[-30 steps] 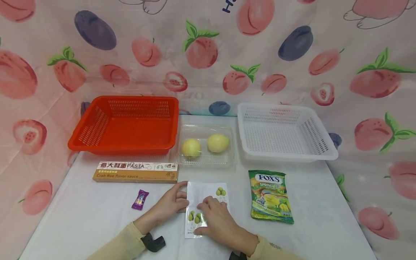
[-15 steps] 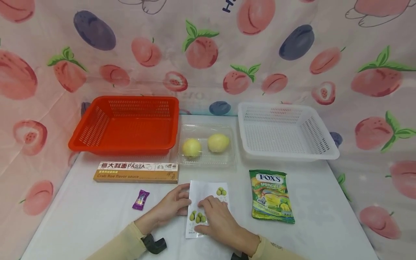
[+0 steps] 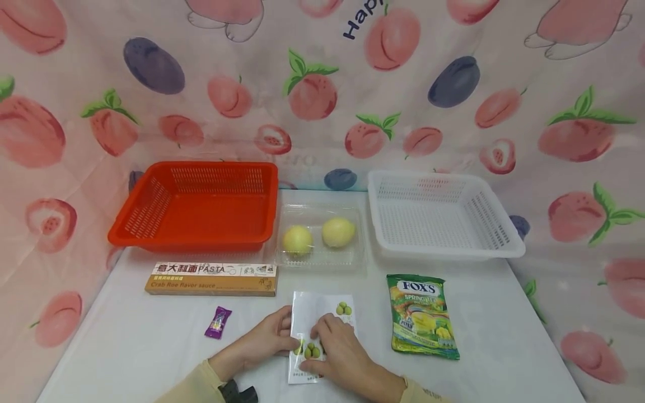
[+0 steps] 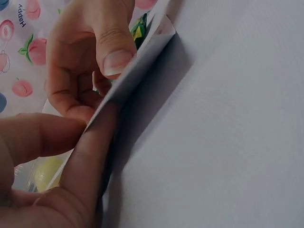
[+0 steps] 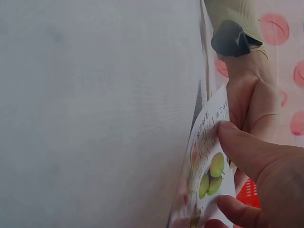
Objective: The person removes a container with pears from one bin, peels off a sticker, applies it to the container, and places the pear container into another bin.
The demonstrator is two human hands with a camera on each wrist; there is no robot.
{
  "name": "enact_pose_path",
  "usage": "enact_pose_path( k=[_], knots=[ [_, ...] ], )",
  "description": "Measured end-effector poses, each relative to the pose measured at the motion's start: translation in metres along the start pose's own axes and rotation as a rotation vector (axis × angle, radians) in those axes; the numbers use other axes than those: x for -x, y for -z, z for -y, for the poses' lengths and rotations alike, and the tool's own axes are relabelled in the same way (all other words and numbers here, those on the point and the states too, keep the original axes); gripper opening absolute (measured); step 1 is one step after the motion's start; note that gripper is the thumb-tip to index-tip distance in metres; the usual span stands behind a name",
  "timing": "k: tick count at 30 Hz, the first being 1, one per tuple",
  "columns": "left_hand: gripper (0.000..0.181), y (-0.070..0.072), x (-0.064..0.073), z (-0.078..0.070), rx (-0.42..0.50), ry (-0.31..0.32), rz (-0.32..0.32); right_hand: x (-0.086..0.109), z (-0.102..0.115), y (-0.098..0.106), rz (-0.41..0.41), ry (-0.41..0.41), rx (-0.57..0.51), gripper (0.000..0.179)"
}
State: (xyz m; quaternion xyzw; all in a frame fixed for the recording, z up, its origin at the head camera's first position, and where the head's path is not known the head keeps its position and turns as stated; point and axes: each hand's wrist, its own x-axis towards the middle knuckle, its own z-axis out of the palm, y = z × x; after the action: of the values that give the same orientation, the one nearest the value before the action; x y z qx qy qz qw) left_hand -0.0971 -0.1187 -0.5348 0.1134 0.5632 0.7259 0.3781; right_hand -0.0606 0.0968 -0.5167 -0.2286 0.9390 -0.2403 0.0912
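A flat table covered in smooth white cloth (image 3: 514,347) is under the right hand (image 3: 342,350). Ahead of it, and out to both sides, hangs a big pale pink cloth (image 3: 322,152) with pinkish-red peaches (image 3: 313,96), dark blue plums (image 3: 154,65) and the dark blue word Happy (image 3: 360,17)

1. Red basket (image 3: 216,221), back left on the desk (image 3: 126,336).
2. White basket (image 3: 433,226), back right.
3. Clear container (image 3: 342,257) between them, holding two yellow fruits (image 3: 298,240).
4. PASTA box (image 3: 211,279) before the red basket.
5. Purple packet (image 3: 218,323) nearer the front.
6. Green FOX'S bag (image 3: 423,317), right.
7. Fruit-print cloth (image 3: 322,143) behind.
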Motion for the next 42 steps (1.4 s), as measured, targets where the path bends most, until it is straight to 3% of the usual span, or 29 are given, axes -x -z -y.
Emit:
enact_pose_path(
  k=[12,23,28,34,42],
  knots=[
    [0.077,-0.004,0.0,0.001,0.072,0.006,-0.052,0.002,0.001,0.001,0.01,-0.064,-0.058,0.053],
    [0.075,-0.008,0.002,0.0,0.046,-0.015,-0.056,0.003,-0.008,0.0,-0.053,-0.029,-0.308,0.019],
    [0.076,-0.009,0.0,-0.001,0.022,-0.012,-0.074,0.001,-0.013,0.001,-0.051,-0.01,-0.356,0.011],
    [0.08,-0.009,0.0,-0.001,-0.064,-0.03,-0.102,0.0,-0.017,0.005,0.005,-0.011,-0.431,0.008],
    [0.08,-0.012,0.002,-0.003,-0.156,-0.058,-0.135,0.0,-0.03,0.016,0.149,0.02,-0.545,0.005]
  ],
)
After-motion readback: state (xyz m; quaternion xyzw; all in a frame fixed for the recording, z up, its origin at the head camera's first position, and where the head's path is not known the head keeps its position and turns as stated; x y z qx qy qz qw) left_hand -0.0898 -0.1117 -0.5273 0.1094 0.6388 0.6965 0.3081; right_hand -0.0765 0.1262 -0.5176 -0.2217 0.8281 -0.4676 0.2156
